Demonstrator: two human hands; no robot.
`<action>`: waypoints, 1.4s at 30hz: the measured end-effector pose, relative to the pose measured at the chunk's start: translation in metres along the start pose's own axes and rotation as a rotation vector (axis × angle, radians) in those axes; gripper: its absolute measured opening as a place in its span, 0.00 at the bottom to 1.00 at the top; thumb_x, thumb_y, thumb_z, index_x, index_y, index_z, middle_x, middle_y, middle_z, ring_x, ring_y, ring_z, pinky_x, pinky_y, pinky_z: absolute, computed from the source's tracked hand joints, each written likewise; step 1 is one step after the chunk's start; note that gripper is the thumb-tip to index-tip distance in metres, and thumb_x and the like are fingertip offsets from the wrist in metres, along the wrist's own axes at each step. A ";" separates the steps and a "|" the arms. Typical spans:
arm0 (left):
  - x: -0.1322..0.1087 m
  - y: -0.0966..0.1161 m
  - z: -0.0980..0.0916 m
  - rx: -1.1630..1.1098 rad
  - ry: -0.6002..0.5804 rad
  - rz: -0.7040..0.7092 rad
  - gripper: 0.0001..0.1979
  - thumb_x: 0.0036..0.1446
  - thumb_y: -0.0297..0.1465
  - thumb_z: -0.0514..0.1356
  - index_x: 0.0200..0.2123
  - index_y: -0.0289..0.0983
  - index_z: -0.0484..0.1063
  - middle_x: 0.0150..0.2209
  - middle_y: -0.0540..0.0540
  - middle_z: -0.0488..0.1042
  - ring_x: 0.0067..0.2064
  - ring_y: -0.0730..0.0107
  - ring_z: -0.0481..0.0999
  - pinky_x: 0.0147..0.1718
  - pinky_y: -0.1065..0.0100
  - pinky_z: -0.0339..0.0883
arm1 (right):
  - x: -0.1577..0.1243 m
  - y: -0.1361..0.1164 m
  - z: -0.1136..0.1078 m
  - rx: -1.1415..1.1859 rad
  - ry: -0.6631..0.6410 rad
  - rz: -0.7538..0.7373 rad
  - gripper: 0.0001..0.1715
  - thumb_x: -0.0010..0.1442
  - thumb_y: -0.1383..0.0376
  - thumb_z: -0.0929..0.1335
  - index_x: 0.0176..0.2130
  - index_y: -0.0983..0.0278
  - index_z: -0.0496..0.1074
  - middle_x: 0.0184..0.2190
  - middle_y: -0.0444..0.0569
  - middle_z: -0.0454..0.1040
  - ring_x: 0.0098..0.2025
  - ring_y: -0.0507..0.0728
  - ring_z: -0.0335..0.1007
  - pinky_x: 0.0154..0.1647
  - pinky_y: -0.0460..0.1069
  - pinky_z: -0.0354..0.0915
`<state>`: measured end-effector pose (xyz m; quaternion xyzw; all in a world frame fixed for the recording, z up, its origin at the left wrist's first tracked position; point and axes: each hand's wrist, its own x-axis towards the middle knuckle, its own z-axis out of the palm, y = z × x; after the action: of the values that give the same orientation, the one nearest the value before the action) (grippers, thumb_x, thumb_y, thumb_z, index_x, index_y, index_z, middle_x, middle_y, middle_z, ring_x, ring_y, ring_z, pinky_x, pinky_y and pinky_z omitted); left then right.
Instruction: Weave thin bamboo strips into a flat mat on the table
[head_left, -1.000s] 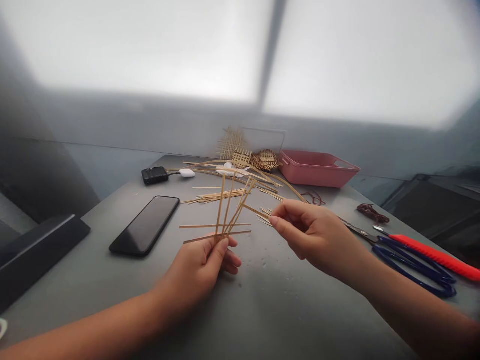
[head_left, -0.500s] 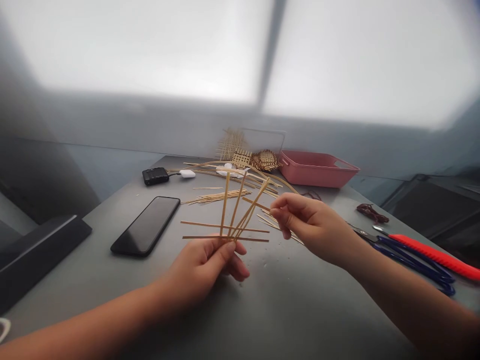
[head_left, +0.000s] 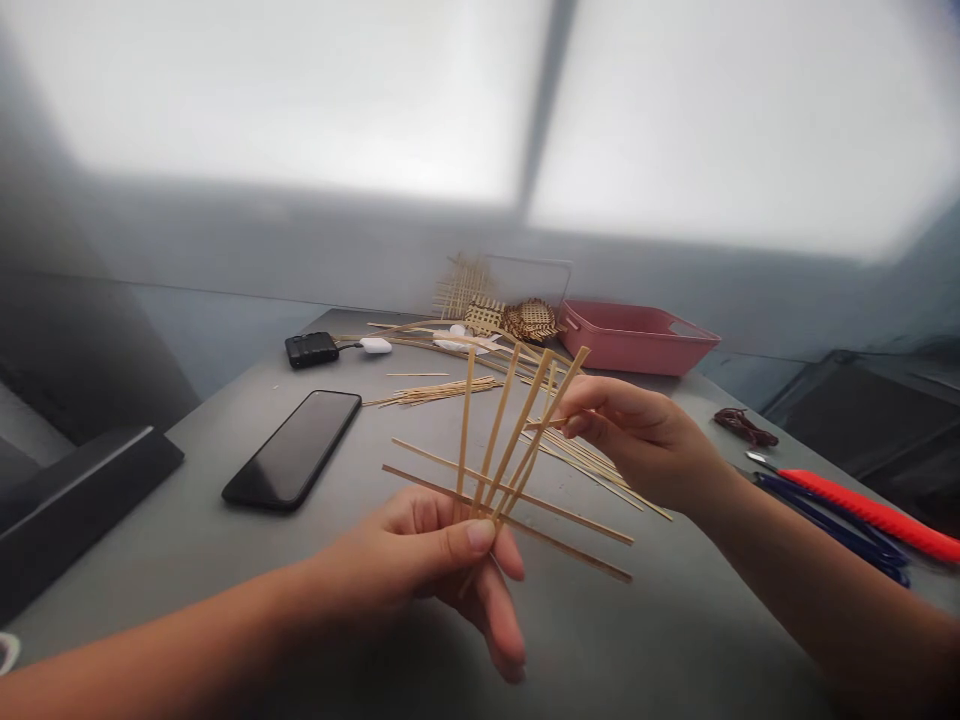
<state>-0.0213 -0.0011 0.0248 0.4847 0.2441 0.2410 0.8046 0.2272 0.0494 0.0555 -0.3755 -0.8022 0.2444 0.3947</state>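
Note:
My left hand (head_left: 431,560) pinches a fan of thin bamboo strips (head_left: 510,450) between thumb and fingers; several stand upright and two cross them sideways. My right hand (head_left: 645,440) is closed on another strip (head_left: 547,423) and holds it against the upper part of the fan. Both hands hover above the grey table (head_left: 600,640).
A black phone (head_left: 295,448) lies left of the hands. Loose strips (head_left: 435,392), woven bamboo pieces (head_left: 529,318) and a pink tray (head_left: 637,338) sit at the back. A black device with a white plug (head_left: 310,349) is at back left. Blue-handled scissors (head_left: 825,525) and a red tool (head_left: 877,515) lie at right.
My left hand has lifted the fan of strips up and toward me and tilted it right. My right hand has brought its strip in against the upright strips.

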 end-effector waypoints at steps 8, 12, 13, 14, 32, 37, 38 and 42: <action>0.005 -0.005 0.001 0.057 0.129 0.105 0.14 0.60 0.42 0.59 0.34 0.38 0.75 0.27 0.52 0.82 0.36 0.60 0.83 0.45 0.62 0.71 | -0.004 -0.017 0.002 -0.114 0.021 0.086 0.16 0.64 0.53 0.65 0.32 0.61 0.69 0.26 0.46 0.68 0.28 0.54 0.62 0.28 0.48 0.60; 0.010 -0.006 0.001 0.287 0.323 0.145 0.15 0.61 0.43 0.57 0.36 0.37 0.74 0.28 0.50 0.82 0.36 0.61 0.83 0.43 0.64 0.70 | -0.004 -0.022 0.002 -0.193 0.035 0.172 0.17 0.63 0.53 0.65 0.28 0.61 0.68 0.22 0.44 0.63 0.23 0.52 0.56 0.22 0.47 0.54; 0.011 -0.007 0.000 0.353 0.361 0.150 0.15 0.61 0.42 0.57 0.37 0.36 0.73 0.29 0.49 0.82 0.36 0.61 0.82 0.43 0.65 0.70 | -0.004 -0.023 0.002 -0.215 0.037 0.192 0.17 0.62 0.54 0.65 0.27 0.61 0.68 0.21 0.43 0.62 0.23 0.51 0.55 0.21 0.47 0.53; 0.011 -0.009 -0.001 0.429 0.402 0.159 0.15 0.61 0.42 0.56 0.37 0.36 0.73 0.29 0.48 0.82 0.36 0.61 0.82 0.42 0.65 0.70 | -0.003 -0.024 0.003 -0.234 0.040 0.214 0.16 0.62 0.55 0.65 0.27 0.61 0.67 0.20 0.42 0.61 0.22 0.51 0.54 0.21 0.47 0.52; 0.009 -0.006 0.000 0.309 0.172 0.059 0.18 0.59 0.46 0.55 0.37 0.36 0.70 0.30 0.46 0.82 0.41 0.57 0.81 0.48 0.60 0.67 | 0.001 -0.007 0.003 0.004 -0.072 0.260 0.20 0.58 0.48 0.69 0.29 0.61 0.75 0.25 0.46 0.76 0.28 0.55 0.67 0.30 0.49 0.62; 0.009 -0.005 0.000 0.311 0.159 0.049 0.18 0.59 0.46 0.57 0.37 0.35 0.71 0.30 0.45 0.81 0.40 0.58 0.81 0.46 0.61 0.67 | 0.001 -0.008 0.002 0.054 -0.071 0.296 0.19 0.56 0.48 0.71 0.29 0.60 0.74 0.23 0.46 0.75 0.27 0.55 0.68 0.29 0.49 0.63; 0.009 -0.005 0.000 0.324 0.155 0.042 0.18 0.59 0.46 0.57 0.37 0.35 0.71 0.29 0.45 0.81 0.40 0.58 0.80 0.46 0.61 0.67 | 0.002 -0.010 0.003 0.097 -0.080 0.320 0.18 0.55 0.49 0.72 0.28 0.60 0.73 0.22 0.45 0.75 0.26 0.55 0.68 0.28 0.49 0.63; 0.008 -0.002 -0.001 0.405 0.133 0.006 0.19 0.60 0.47 0.56 0.37 0.36 0.72 0.30 0.45 0.82 0.40 0.58 0.80 0.46 0.62 0.65 | 0.002 -0.020 0.009 0.269 -0.104 0.469 0.22 0.47 0.51 0.76 0.26 0.59 0.64 0.19 0.43 0.74 0.22 0.53 0.66 0.23 0.47 0.58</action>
<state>-0.0154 0.0036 0.0211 0.6203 0.3386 0.2211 0.6722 0.2108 0.0388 0.0650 -0.4819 -0.6728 0.4525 0.3321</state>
